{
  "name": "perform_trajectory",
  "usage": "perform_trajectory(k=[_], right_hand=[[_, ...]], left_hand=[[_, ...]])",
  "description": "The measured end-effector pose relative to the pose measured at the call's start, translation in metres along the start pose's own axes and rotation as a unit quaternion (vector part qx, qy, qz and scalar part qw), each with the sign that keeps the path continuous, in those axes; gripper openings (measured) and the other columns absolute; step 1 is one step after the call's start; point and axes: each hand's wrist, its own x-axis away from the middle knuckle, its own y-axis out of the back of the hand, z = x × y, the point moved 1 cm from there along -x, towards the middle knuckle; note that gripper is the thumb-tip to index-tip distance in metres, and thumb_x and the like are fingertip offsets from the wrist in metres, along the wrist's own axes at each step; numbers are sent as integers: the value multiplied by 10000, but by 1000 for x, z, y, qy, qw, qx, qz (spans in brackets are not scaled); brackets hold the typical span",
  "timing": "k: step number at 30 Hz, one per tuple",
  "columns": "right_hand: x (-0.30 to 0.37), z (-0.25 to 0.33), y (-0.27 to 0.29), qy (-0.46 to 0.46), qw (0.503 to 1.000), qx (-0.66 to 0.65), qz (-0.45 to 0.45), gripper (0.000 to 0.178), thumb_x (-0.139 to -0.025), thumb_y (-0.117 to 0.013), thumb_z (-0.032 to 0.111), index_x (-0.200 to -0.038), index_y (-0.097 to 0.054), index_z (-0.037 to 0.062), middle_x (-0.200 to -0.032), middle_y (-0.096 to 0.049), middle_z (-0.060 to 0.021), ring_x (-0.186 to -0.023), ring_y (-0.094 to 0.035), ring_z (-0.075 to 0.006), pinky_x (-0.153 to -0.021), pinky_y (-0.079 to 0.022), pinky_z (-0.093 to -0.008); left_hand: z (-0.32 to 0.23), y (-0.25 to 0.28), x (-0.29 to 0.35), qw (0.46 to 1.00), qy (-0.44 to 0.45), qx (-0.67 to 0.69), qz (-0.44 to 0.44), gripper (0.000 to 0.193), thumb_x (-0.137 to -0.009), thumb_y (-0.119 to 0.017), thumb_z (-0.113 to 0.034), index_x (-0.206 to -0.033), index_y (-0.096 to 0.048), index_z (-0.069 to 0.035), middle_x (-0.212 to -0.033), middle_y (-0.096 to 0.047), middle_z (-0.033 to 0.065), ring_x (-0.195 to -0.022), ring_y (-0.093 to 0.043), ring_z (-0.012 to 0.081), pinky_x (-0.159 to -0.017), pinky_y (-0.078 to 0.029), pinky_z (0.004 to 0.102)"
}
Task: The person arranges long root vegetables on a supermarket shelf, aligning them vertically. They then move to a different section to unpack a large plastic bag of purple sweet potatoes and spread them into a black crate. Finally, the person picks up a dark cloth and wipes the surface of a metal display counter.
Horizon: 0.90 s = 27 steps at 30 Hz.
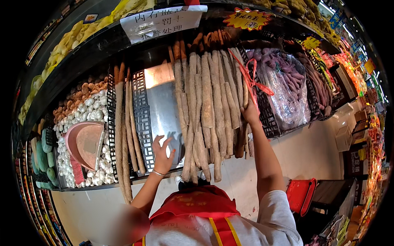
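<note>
I stand at a shop's vegetable shelf. A pile of long brown yam roots (pixel 207 110) lies on a bare metal shelf tray (pixel 162 110). My left hand (pixel 163 155) hovers with fingers spread over the empty metal patch, just left of the roots, holding nothing. My right hand (pixel 249 111) reaches up to the right edge of the pile and closes on a root there, beside red plastic strings (pixel 250 78). A few thinner long roots (pixel 125 131) lie left of the bare patch.
A pink scoop (pixel 84 143) rests on white garlic bulbs (pixel 92 110) at the left. A clear bag of purple sweet potatoes (pixel 283 86) sits to the right. Black plastic dividers (pixel 141 119) split the bins. A red basket (pixel 301 194) stands on the floor at lower right.
</note>
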Motion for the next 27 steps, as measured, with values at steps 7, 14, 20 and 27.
perform_trajectory(k=[7, 14, 20, 27], right_hand=[[8, 16, 3, 39, 997, 55, -40, 313, -727, -665, 180, -858, -505, -55, -816, -577, -258, -794, -565, -407, -722, -444, -449], [0, -4, 13, -56, 998, -31, 28, 348, -780, -657, 280, -814, -492, -25, -775, -594, -210, -728, -601, -320, -644, -475, -381], [14, 20, 22, -130, 858, -470, 160, 324, -725, -708, 54, -1014, -567, 16, -875, -631, -52, -754, -601, -146, -657, -501, -283], [21, 41, 26, -104, 900, -404, 123, 496, -652, -701, -81, -1086, -471, -10, -990, -599, -120, -874, -596, -218, -756, -496, -326]], left_hand=[[-72, -9, -16, 990, -59, 103, 79, 419, -714, -599, -2, -1116, -505, -76, -1206, -343, 175, -1201, -263, 394, -1012, -225, 446], [-101, -7, -21, 974, -67, 190, 104, 395, -726, -580, -1, -1106, -519, -91, -1205, -368, 149, -1190, -294, 346, -1008, -239, 413], [-99, -20, -21, 964, -59, 228, 121, 369, -740, -565, 7, -1095, -525, -83, -1189, -385, 126, -1121, -388, 287, -923, -348, 345], [-116, -32, -15, 948, -62, 270, 157, 358, -731, -570, 22, -1075, -522, -66, -1136, -412, 116, -1088, -417, 296, -927, -344, 349]])
